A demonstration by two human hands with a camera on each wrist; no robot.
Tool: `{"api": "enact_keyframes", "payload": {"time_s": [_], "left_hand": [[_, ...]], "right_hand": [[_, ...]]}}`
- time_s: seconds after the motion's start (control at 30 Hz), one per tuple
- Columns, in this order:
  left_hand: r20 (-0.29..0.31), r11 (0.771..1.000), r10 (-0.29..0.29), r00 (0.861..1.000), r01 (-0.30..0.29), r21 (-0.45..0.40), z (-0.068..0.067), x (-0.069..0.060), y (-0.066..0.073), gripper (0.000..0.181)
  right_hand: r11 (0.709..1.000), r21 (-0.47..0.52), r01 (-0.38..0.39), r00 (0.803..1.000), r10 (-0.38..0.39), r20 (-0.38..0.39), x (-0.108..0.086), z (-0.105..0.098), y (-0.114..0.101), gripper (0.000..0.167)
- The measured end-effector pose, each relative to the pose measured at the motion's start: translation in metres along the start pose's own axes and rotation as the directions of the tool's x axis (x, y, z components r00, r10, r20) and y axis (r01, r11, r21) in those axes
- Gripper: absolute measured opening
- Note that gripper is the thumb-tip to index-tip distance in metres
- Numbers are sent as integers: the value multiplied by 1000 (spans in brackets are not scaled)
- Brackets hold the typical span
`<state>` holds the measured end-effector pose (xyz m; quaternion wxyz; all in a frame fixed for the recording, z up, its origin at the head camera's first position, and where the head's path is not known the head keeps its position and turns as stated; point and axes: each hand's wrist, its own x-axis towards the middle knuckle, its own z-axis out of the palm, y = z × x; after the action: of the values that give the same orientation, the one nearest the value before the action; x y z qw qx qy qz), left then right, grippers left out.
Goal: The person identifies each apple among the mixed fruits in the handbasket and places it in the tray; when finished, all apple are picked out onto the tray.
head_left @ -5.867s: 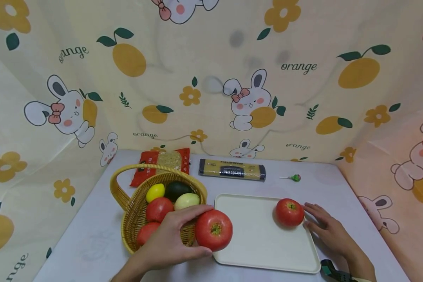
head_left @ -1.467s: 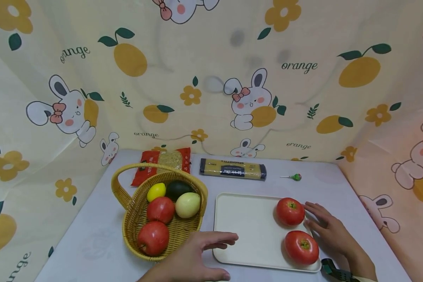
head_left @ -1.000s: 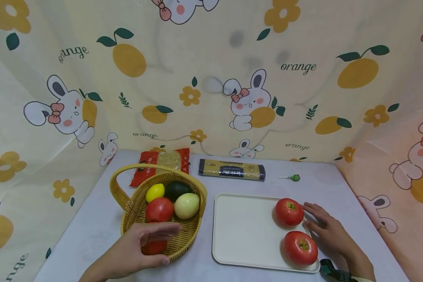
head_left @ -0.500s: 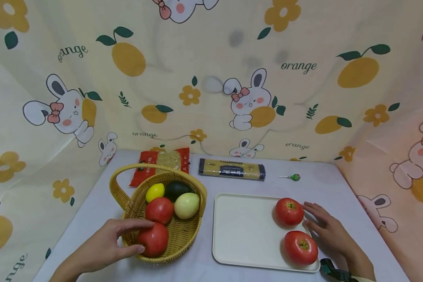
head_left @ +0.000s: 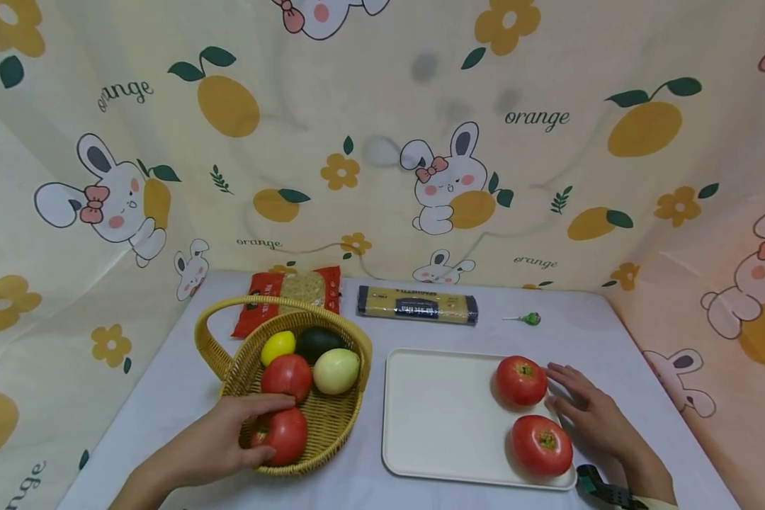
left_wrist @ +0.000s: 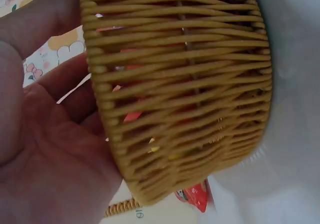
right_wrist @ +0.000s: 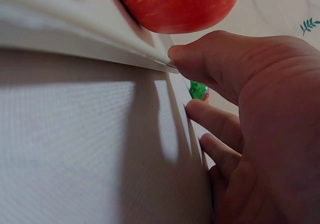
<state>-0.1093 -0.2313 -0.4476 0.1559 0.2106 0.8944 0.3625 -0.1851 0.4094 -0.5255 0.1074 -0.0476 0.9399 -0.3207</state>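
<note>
In the head view my left hand (head_left: pixel 213 440) reaches over the near left rim of the wicker basket (head_left: pixel 347 432), thumb and fingers curved round the nearest red fruit (head_left: pixel 288 434). Another red fruit (head_left: pixel 286 377) touches it from behind. The left wrist view shows the basket's woven wall (left_wrist: pixel 185 84), which hides the fingertips of my left hand (left_wrist: pixel 60 134). My right hand (head_left: pixel 596 418) rests at the right edge of the white tray (head_left: pixel 446 418), its thumb on the rim. Two red fruits (head_left: pixel 521 381) (head_left: pixel 541 445) sit on the tray's right side.
A yellow lemon (head_left: pixel 278 348), a dark green fruit (head_left: pixel 319 344) and a pale green fruit (head_left: pixel 336 371) lie at the basket's back. Behind stand a red packet (head_left: pixel 287 294), a spaghetti pack (head_left: pixel 417 305) and a lollipop (head_left: pixel 531 319). The basket's handle arches up at the left.
A second red fruit now sits on the tray. My left hand has come back left from the tray to the basket and closed round the nearest red fruit, which is slightly turned. My right hand stays put.
</note>
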Motion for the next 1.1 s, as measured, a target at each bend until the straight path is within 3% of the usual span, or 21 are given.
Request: {"api": "enact_keyframes", "payload": {"time_s": [0.17, 0.33, 0.57, 0.8, 1.1], "left_hand": [[-116, 996, 26, 993, -16, 84, 12, 5, 7, 63], [-213, 987, 21, 977, 15, 163, 26, 9, 16, 59], [-216, 968, -91, 972, 137, 209, 28, 6, 28, 65], [-233, 950, -213, 949, 257, 180, 25, 3, 28, 69], [-243, 931, -271, 932, 317, 178, 24, 2, 27, 77]], "right_hand": [[1000, -14, 15, 1000, -16, -4, 1, -1, 0, 75], [1000, -9, 10, 1000, -10, -7, 1, -1, 0, 75], [1000, 4, 6, 1000, -6, -6, 0, 0, 0, 78], [1000, 5, 17, 1000, -17, -14, -1, 1, 1, 78], [1000, 22, -3, 1000, 4, -9, -1, 1, 0, 80]]}}
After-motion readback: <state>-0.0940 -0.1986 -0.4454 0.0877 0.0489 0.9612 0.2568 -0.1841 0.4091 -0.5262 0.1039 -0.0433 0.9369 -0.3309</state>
